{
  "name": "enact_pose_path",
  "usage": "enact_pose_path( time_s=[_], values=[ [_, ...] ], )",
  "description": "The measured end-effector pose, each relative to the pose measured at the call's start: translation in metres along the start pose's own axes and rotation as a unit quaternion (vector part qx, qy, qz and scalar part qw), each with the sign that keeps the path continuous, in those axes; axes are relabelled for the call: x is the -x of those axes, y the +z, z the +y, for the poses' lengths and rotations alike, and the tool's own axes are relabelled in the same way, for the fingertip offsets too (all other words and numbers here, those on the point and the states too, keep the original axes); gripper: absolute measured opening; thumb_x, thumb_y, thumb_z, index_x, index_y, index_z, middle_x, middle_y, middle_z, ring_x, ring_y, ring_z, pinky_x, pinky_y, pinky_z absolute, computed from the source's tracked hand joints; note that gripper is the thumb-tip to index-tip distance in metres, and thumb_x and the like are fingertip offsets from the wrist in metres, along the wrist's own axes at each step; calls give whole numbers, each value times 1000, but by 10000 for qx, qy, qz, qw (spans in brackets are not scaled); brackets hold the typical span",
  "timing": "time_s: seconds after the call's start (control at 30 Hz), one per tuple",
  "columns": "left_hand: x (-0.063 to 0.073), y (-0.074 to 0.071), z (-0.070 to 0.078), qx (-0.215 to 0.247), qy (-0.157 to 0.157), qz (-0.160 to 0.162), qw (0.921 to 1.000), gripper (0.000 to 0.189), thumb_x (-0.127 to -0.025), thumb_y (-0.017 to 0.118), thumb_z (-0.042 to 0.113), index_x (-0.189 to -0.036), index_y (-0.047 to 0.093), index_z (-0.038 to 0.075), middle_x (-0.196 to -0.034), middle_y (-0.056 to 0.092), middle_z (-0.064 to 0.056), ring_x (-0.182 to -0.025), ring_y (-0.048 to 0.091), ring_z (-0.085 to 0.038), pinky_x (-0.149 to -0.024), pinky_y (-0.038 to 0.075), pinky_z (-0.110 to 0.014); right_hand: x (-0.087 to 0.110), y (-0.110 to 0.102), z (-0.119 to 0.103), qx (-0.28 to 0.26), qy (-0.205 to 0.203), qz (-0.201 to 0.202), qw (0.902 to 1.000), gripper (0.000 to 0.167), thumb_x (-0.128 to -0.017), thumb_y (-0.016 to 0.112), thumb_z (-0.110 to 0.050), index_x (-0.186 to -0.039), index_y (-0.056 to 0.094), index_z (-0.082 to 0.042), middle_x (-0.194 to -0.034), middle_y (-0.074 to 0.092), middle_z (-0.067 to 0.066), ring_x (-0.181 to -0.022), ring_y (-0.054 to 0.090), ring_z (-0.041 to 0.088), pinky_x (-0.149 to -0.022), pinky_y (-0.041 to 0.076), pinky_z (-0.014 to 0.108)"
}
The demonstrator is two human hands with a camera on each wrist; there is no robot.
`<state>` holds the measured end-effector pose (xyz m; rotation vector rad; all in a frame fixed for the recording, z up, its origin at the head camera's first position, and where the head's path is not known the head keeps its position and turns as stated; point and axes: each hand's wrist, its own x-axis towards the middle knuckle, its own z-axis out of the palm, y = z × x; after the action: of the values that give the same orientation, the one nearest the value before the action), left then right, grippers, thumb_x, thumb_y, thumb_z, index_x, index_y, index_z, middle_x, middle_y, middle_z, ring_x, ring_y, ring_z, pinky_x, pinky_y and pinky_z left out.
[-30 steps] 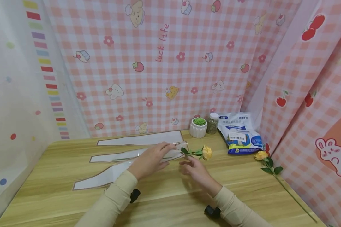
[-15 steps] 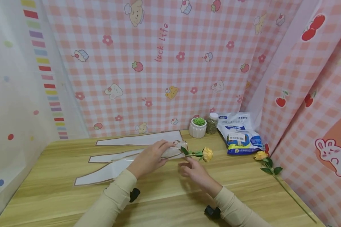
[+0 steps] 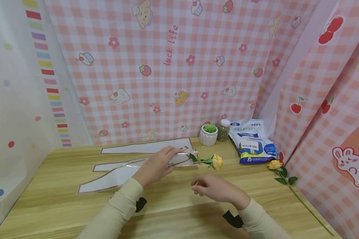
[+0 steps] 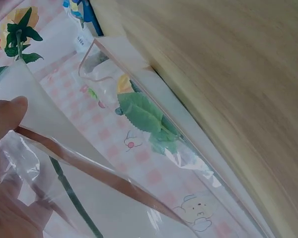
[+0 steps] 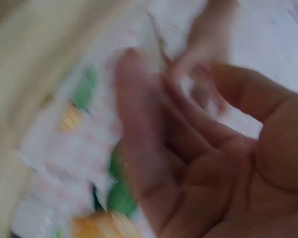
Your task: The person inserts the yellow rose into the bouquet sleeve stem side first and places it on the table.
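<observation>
Backdrop: pink-and-white checked cloth [image 3: 167, 83] is hanging behind the wooden table [image 3: 77, 215], showing strawberries, cupcakes and the words "luck life"; dotted white cloth [image 3: 21, 99] is hanging at the left.
Clear wrapper [image 3: 182, 158]: lying lengthwise under the left hand, its end pointing right.
Yellow rose [image 3: 217, 161]: bloom and leaves are poking out past the wrapper's end; green stem is showing through film in the left wrist view.
Left hand [image 3: 157, 166]: pinching the wrapper; thumb is pressing on one face, fingers are showing through film beyond it.
Right hand [image 3: 218, 187]: fingers are curving loosely, gripping nothing visible; hovering near the rose on the person's side, not touching it. Right wrist view is blurring.
White strips: front strip [image 3: 107, 182] and middle strip [image 3: 107, 166], both brown-edged, are fanning out leftward from under the left hand; cannot tell how they are joining the wrapper. Back strip [image 3: 146, 147] is lying flat behind them.
Back of table: succulent in a white pot [image 3: 208, 137], lidded jar [image 3: 223, 132] and blue-and-white bag [image 3: 252, 142] are standing or leaning side by side.
Right edge: second rose [image 3: 284, 171], also yellow, is lying with its stem slanting toward the person.
</observation>
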<state>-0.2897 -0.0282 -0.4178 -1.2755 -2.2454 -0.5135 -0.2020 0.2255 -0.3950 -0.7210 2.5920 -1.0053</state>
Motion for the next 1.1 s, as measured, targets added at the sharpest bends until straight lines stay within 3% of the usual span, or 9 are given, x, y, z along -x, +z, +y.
enact_pose_path(
  time_s=[0.1,0.2,0.27,0.33,0.43,0.57,0.8,0.97,1.1],
  values=[
    [2,-1,-2,-7,19,3,10000,61,-85,82,11,-139,53,11,-122,62,-7,-104,66,-23,-89,58,-34,10,-23,-5,-194,-367,1170,9923,20,-104,58,-18,-111,68,-2,-91,70,6,-79,65,20,-65,55,29],
    [2,0,-4,-44,17,-16,10000,61,-85,83,10,-139,53,10,-122,61,-7,-105,66,-23,-90,57,-35,14,-46,7,88,-671,2705,9603,16,-102,61,-12,-112,66,-1,-96,67,8,-83,61,19,-68,54,29],
    [3,0,-5,-76,-8,-30,10000,61,-84,83,11,-138,54,10,-121,62,-7,-104,66,-23,-90,58,-34,13,-59,23,146,-566,3142,9475,26,-101,62,-11,-124,60,3,-112,64,14,-97,61,26,-79,55,37],
    [4,0,-5,-98,-21,-25,9999,60,-84,83,11,-138,54,9,-121,62,-7,-105,66,-23,-90,58,-34,12,-69,43,-23,-279,2836,9585,44,-102,62,-16,-139,48,2,-131,55,21,-115,56,36,-90,53,48],
    [4,-1,-5,-137,-20,-13,9999,59,-85,83,12,-137,55,9,-121,63,-8,-105,66,-24,-90,58,-34,8,-72,71,-779,107,1708,9822,69,-101,65,-19,-154,26,-2,-151,34,29,-133,42,50,-100,48,59],
    [4,-2,-3,-178,4,-34,9998,60,-85,83,12,-137,55,10,-121,63,-8,-104,66,-24,-89,58,-35,-2,-60,88,-1293,250,800,9881,78,-97,70,-20,-157,23,-9,-154,30,33,-134,42,51,-101,49,56],
    [6,0,-4,-387,149,-281,9987,60,-84,83,11,-138,55,12,-123,62,-6,-104,66,-22,-90,58,-35,-16,-47,85,-1529,67,864,9844,63,-98,69,-15,-149,35,-4,-126,57,27,-108,63,33,-91,56,46],
    [8,2,-3,-450,313,-461,9974,64,-83,84,12,-139,54,14,-127,61,-4,-105,65,-20,-92,56,-33,-13,-48,79,-1693,120,1139,9789,58,-98,69,-13,-143,37,3,-141,47,32,-119,59,40,-93,56,40],
    [9,6,-3,-303,420,-607,9968,68,-83,84,12,-142,51,14,-130,59,-6,-112,63,-23,-98,54,-36,-12,-49,73,-1797,38,1150,9770,54,-99,67,-13,-142,38,3,-138,47,27,-125,56,41,-95,55,40]
  ],
)
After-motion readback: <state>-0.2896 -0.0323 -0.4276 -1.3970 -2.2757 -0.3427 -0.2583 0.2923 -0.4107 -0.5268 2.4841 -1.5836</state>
